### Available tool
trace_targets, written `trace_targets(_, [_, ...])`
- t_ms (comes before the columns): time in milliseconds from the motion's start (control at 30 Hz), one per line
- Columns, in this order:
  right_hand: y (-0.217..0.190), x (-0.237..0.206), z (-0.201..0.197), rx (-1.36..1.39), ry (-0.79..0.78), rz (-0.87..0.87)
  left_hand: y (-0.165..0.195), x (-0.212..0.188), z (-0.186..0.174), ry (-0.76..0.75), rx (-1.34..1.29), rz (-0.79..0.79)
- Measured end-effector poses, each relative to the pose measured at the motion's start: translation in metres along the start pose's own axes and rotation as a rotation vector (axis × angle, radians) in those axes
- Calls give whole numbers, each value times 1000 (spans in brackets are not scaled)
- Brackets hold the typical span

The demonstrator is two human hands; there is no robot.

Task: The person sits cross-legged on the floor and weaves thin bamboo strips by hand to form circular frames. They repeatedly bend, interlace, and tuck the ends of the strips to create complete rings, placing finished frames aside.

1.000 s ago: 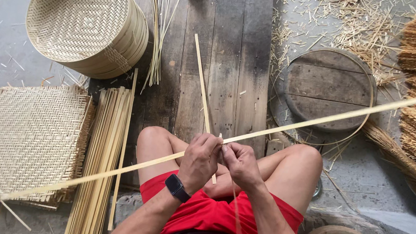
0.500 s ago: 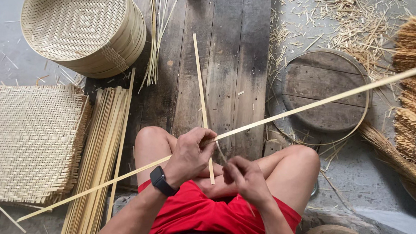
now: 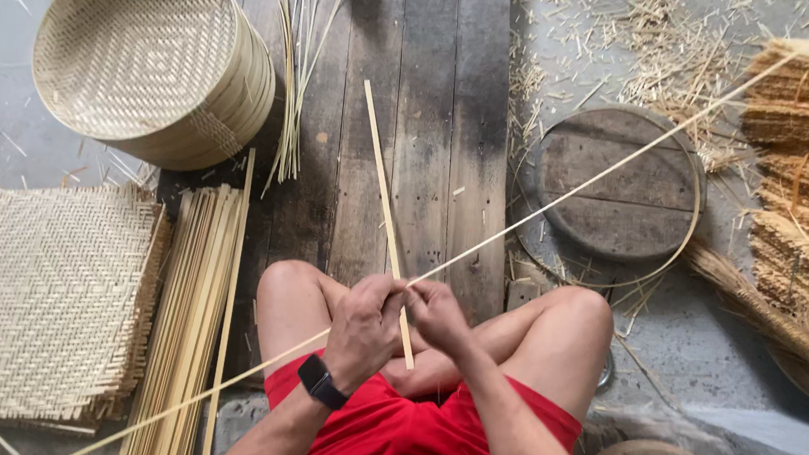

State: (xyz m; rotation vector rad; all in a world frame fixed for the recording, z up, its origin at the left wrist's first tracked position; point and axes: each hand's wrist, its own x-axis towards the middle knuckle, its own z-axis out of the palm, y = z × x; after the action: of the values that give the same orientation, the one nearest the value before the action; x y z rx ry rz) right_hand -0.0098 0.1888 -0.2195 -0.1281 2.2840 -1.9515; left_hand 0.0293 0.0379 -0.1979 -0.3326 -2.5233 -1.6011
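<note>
While we sat cross-legged over the worn planks (image 3: 415,111), our left hand (image 3: 364,326) and right hand (image 3: 436,316) were both closed around a long, thin, pale bamboo strip (image 3: 625,159) above our knees. Its far end ran out of view. A round woven basket (image 3: 151,54) lay nearby.

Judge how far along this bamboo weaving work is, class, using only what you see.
Done: a round woven basket and a flat woven mat lie finished. In hand: the left hand and right hand grip one long thin strip over the knees. Left: a bundle of unused strips beside the mat.
</note>
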Motion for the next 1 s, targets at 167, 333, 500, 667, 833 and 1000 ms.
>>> trace_targets(167, [16, 13, -28, -502, 481, 36, 8, -7, -19, 14, 4, -53])
trace_targets(333, [25, -7, -48, 637, 279, 395, 13, 11, -55, 22, 36, 16])
trace_targets(500, [-6, 5, -100, 1186, 247, -36, 13, 2, -63, -188, 102, -323])
trace_targets(667, [-27, 14, -176, 979, 756, 74, -23, -25, -71, -315, 121, -326])
trace_targets(833, [-39, -3, -226, 651, 834, -173, -56, -51, -78, -315, 267, -465])
trace_targets(1000, [-41, -13, -242, 518, 870, -177, -66, -70, -81, -362, 139, -559])
